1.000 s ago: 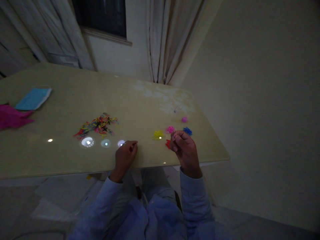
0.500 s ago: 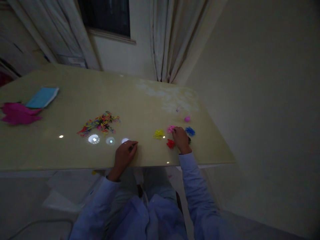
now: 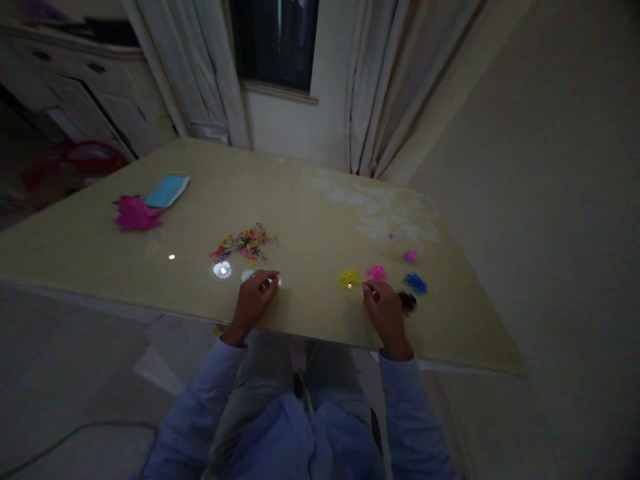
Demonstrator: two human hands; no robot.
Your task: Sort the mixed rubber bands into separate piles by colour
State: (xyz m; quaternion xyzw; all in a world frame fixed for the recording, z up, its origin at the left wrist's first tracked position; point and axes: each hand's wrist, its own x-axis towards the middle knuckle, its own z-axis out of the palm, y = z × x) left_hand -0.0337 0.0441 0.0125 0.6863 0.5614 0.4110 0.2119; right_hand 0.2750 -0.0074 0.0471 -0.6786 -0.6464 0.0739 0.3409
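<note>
My left hand is over the table near its front edge, thumb and fingertips pinched together; anything between them is too small to make out. Just beyond it lies a loose mixed heap of small coloured rubber bands. My right hand is also closed in a pinch, and I cannot tell what it holds. Around it lie sorted piles: yellow bands, pink bands, blue bands and black bands. A sliver of red shows by the right fingers, mostly covered by the hand.
Behind the sorted piles is a small pink lump. At the table's left lie a blue face mask and a crumpled magenta piece. The table reflects ceiling lights. Curtains and a wall stand beyond it.
The view has swung left. My right hand has drawn back from the pink pile and now covers most of the red one. The left hand stays pinched near the mixed heap.
</note>
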